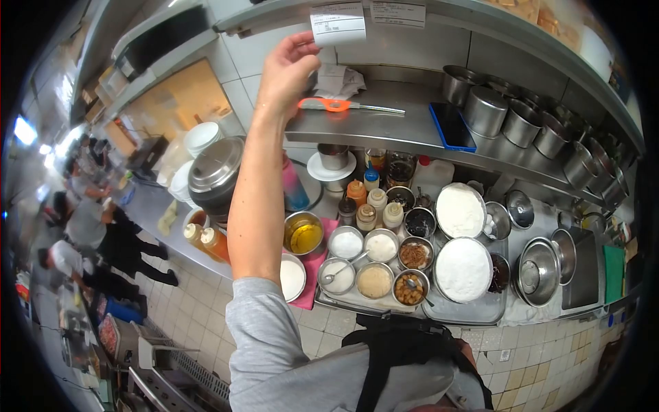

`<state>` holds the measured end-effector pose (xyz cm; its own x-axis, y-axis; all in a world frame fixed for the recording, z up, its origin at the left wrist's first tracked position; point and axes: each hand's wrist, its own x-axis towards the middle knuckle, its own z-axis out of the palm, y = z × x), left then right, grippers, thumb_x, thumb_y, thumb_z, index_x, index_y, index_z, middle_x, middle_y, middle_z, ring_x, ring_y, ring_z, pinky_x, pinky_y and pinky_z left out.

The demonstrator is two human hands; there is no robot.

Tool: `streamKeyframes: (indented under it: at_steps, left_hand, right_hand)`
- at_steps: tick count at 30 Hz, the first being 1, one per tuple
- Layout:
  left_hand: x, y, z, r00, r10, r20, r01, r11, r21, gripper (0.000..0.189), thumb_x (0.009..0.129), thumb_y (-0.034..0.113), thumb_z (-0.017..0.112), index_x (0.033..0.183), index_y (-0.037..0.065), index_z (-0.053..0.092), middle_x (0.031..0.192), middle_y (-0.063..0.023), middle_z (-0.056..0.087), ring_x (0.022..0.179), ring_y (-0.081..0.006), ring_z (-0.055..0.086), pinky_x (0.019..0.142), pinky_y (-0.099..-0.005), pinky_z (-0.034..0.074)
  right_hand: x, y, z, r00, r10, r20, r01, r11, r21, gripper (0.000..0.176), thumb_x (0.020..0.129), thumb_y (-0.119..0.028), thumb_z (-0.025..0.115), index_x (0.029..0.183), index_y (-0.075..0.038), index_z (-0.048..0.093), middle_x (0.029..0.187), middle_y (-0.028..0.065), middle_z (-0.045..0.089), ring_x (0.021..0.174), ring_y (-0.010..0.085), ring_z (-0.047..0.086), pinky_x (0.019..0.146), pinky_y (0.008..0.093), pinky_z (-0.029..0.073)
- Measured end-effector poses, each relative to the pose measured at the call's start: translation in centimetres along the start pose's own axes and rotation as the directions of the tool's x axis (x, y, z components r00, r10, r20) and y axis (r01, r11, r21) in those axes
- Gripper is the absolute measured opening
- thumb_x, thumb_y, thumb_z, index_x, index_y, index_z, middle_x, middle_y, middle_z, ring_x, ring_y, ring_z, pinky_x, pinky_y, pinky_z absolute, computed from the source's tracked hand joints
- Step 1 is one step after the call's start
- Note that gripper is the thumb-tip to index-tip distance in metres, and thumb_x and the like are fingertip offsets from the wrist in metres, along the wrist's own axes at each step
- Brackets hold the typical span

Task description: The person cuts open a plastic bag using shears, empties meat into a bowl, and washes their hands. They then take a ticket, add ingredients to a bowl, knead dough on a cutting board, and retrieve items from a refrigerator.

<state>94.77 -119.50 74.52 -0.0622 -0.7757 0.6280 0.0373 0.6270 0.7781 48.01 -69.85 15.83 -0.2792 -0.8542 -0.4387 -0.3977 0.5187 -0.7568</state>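
Note:
My left hand [292, 65] is raised at the end of an outstretched arm, up by the shelf edge. Its fingers are curled, pinching the lower left corner of a printed paper slip [338, 24] that hangs from the rail. Beside it hangs a second printed slip [398, 12]. Below the hand, an orange and grey lighter [333, 105] with a long metal tube lies on the steel shelf, near crumpled white paper [340, 81]. Only a small patch of skin shows beside the black strap at the bottom; my right hand itself cannot be seen.
A blue-edged phone [452, 127] and several steel pots [486, 110] stand on the shelf [405, 130]. Below are squeeze bottles [376, 200], bowls of ingredients [415, 253] and two large containers of white powder [463, 269]. Several people [89, 206] stand at the far left.

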Motion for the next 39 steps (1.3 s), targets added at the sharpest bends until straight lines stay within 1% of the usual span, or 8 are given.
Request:
streamKeyframes:
  at_steps: [9, 12, 24, 27, 30, 31, 35, 39]
  left_hand:
    - [1.3, 2.1, 2.0, 0.998, 0.069, -0.009, -0.069, 0.997, 0.022, 0.05, 0.08, 0.011, 0.075, 0.127, 0.001, 0.063, 0.116, -0.006, 0.068, 0.114, -0.0165, 0.056, 0.101, -0.0323, 0.041]
    - [1.1, 3.5, 3.8, 0.974, 0.011, -0.227, 0.005, 0.998, 0.07, 0.043, 0.085, 0.025, 0.081, 0.118, 0.0, 0.069, 0.112, -0.0047, 0.07, 0.105, -0.0135, 0.058, 0.099, -0.03, 0.04]
    - [2.8, -1.1, 10.0, 0.99, 0.123, 0.067, -0.11, 0.979, -0.172, 0.025, 0.089, 0.014, 0.079, 0.11, 0.001, 0.07, 0.104, -0.0053, 0.072, 0.101, -0.0113, 0.062, 0.098, -0.0272, 0.044]
    - [2.9, -2.1, 11.6, 0.972, 0.236, 0.02, -0.221, 0.936, -0.275, 0.027, 0.09, 0.017, 0.078, 0.109, 0.0, 0.071, 0.095, -0.0039, 0.072, 0.089, -0.0105, 0.063, 0.084, -0.0257, 0.05]
    - [2.2, -4.6, 9.8, 0.973, 0.223, -0.061, -0.227, 0.972, -0.067, 0.027, 0.092, 0.018, 0.076, 0.109, -0.002, 0.069, 0.093, -0.0048, 0.072, 0.083, -0.0092, 0.063, 0.073, -0.0243, 0.05]
    - [2.9, -5.7, 8.3, 0.983, 0.057, -0.177, -0.052, 0.998, 0.03, 0.029, 0.093, 0.016, 0.075, 0.114, -0.002, 0.066, 0.099, -0.0069, 0.073, 0.092, -0.0118, 0.066, 0.086, -0.0257, 0.05]
    - [7.9, -11.6, 2.7, 0.905, 0.051, -0.422, -0.013, 0.996, 0.093, 0.046, 0.095, 0.007, 0.064, 0.137, -0.005, 0.048, 0.096, -0.0148, 0.069, 0.084, -0.0149, 0.062, 0.073, -0.0282, 0.05]
    - [10.1, -14.6, 1.8, 0.915, 0.105, -0.39, -0.079, 0.993, 0.083, 0.045, 0.097, 0.007, 0.061, 0.139, -0.002, 0.049, 0.097, -0.0171, 0.07, 0.09, -0.0165, 0.063, 0.078, -0.0293, 0.05]
  right_hand:
    - [-0.4, -3.5, -0.5, 0.994, -0.057, -0.097, 0.046, 0.992, -0.117, 0.037, 0.092, -0.017, 0.065, 0.121, 0.005, 0.067, 0.099, 0.0252, 0.073, 0.089, 0.0307, 0.074, 0.078, 0.0394, 0.058]
    - [-0.7, -4.8, -0.7, 0.991, -0.072, -0.114, 0.063, 0.994, -0.086, 0.037, 0.092, -0.017, 0.065, 0.12, 0.007, 0.066, 0.098, 0.0245, 0.074, 0.084, 0.0293, 0.074, 0.075, 0.0384, 0.058]
    - [-1.7, -0.3, 0.9, 0.989, 0.014, -0.148, -0.02, 0.999, -0.042, 0.033, 0.093, -0.016, 0.063, 0.116, 0.007, 0.068, 0.1, 0.025, 0.073, 0.086, 0.0291, 0.074, 0.075, 0.0375, 0.058]
    - [-2.4, -0.4, 1.2, 0.98, 0.027, -0.2, -0.041, 0.997, -0.071, 0.033, 0.093, -0.016, 0.062, 0.117, 0.006, 0.068, 0.101, 0.0241, 0.073, 0.09, 0.0296, 0.074, 0.077, 0.0378, 0.058]
    - [-4.0, -2.1, 1.3, 0.96, 0.096, -0.263, -0.094, 0.995, 0.02, 0.034, 0.093, -0.015, 0.063, 0.119, 0.006, 0.067, 0.102, 0.0234, 0.073, 0.09, 0.0294, 0.073, 0.077, 0.038, 0.058]
    - [-4.6, -2.1, 1.3, 0.957, 0.103, -0.269, -0.099, 0.995, 0.028, 0.034, 0.093, -0.015, 0.063, 0.119, 0.006, 0.067, 0.102, 0.0234, 0.073, 0.09, 0.0294, 0.073, 0.077, 0.038, 0.058]
    - [-7.4, 0.0, 2.6, 0.941, 0.195, -0.277, -0.18, 0.981, 0.079, 0.034, 0.094, -0.015, 0.063, 0.119, 0.006, 0.067, 0.105, 0.0228, 0.073, 0.092, 0.0297, 0.073, 0.078, 0.0377, 0.058]
    - [-8.9, 3.0, 3.6, 0.93, 0.262, -0.258, -0.259, 0.965, 0.044, 0.033, 0.093, -0.014, 0.064, 0.119, 0.007, 0.067, 0.108, 0.0227, 0.073, 0.096, 0.0311, 0.073, 0.083, 0.0382, 0.057]
